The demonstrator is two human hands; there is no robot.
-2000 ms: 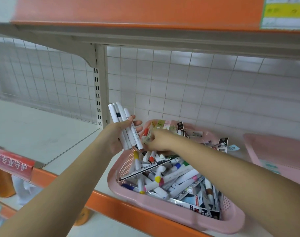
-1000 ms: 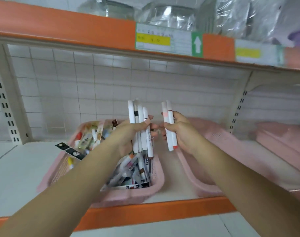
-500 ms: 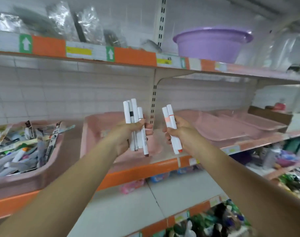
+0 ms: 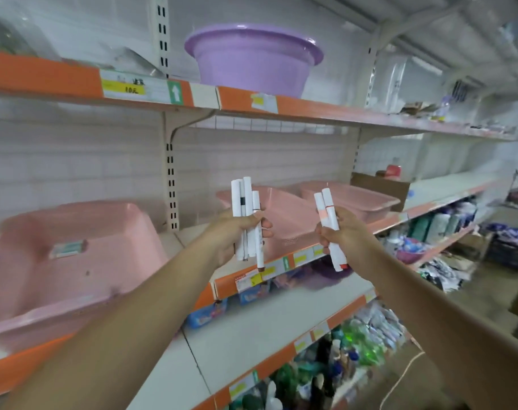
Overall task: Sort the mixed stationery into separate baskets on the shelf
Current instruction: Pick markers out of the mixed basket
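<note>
My left hand (image 4: 237, 235) grips a bunch of several white markers (image 4: 246, 199) held upright. My right hand (image 4: 345, 236) grips two white markers (image 4: 325, 204) with orange bands, tilted slightly left. Both hands hover in front of the middle shelf. Three pink baskets sit on that shelf: a large one at the left (image 4: 53, 261), one behind my left hand (image 4: 284, 214), and one further right (image 4: 358, 198). All three look empty. The mixed-stationery basket is out of view.
A purple basin (image 4: 252, 57) stands on the upper shelf. A brown cardboard box (image 4: 382, 184) sits right of the baskets. Orange shelf edges (image 4: 281, 264) carry price tags. Lower shelves hold packaged goods and bottles (image 4: 367, 341). The aisle floor lies at the right.
The view has swung right along the shelf, leaving the full stationery basket behind. Both hands keep their markers and now face the empty pink baskets further right.
</note>
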